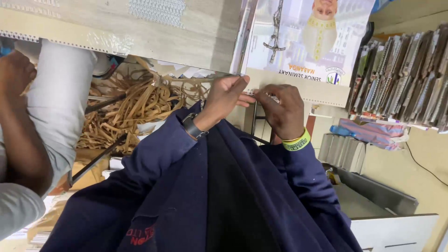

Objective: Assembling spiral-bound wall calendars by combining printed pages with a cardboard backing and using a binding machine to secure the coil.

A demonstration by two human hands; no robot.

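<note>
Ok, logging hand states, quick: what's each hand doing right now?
Left hand: closed, pinching the wire binding at the calendar's edge.
Right hand: closed, pinching the same wire binding.

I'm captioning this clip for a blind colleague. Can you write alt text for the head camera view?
Two hands in dark blue sleeves, the left hand and right hand, pinch the wire spiral binding along the edge of a printed calendar. Tangled brown paper strips lie left; another person's arm enters there, and bound booklets stand right.
</note>
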